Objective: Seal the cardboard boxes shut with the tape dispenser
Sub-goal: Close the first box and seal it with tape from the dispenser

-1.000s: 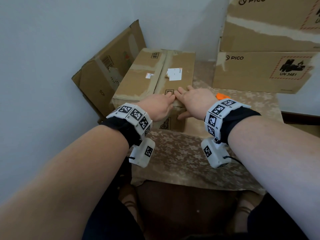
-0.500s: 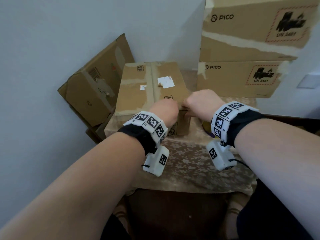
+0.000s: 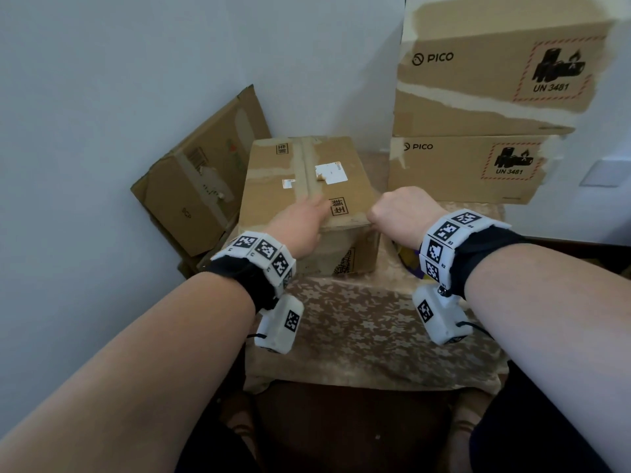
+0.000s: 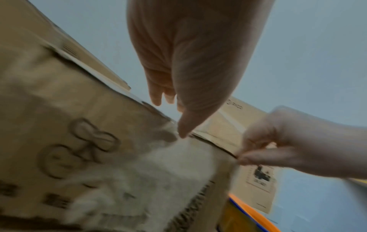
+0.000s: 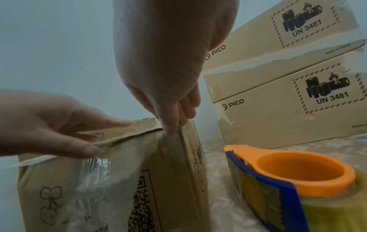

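The worn brown cardboard box [image 3: 307,199] sits at the far left of the cloth-covered bench [image 3: 358,329], with the left hand [image 3: 300,227] lying flat, fingers straight, on its near top edge while the right hand [image 3: 399,213] pinches clear tape [image 5: 170,141] at the box's near right corner. The orange-and-blue tape dispenser with its yellowish roll [image 5: 298,180] lies on the bench just right of the box, near the stacked PICO cartons [image 3: 478,165]. The box looks light and somewhat soft-walled, so it should be steadied from above, and the tape looks thin, clingy and prone to wrinkling; the dispenser is best taken by its rigid orange ring.
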Demonstrator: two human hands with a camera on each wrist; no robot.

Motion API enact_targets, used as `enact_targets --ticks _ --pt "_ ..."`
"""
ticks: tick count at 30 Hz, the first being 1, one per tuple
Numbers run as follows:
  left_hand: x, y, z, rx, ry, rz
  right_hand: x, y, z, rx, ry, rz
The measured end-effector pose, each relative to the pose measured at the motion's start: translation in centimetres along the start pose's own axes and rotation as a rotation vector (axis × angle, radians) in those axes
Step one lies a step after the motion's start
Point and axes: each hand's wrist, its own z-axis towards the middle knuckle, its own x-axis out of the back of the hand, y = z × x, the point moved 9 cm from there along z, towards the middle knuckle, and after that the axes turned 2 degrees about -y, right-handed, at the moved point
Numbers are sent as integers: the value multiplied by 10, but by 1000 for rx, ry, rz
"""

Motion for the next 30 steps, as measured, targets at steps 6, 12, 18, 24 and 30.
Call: enact_targets --ticks 6,12,18,24,30 --pt "-2 -66 -29 149 -106 53 3 -1 5 -50 -42 38" --pt "-5 -108 -52 225 -116 -114 13 -20 13 -17 -41 169" --pt "-6 -121 -59 208 -125 -256 24 -61 36 51 -18 237" --pt "-4 -126 -62 179 -70 -293 27 -103 59 153 -29 234" --pt "-9 -132 -56 91 -71 -299 25 -117 74 119 -36 200"
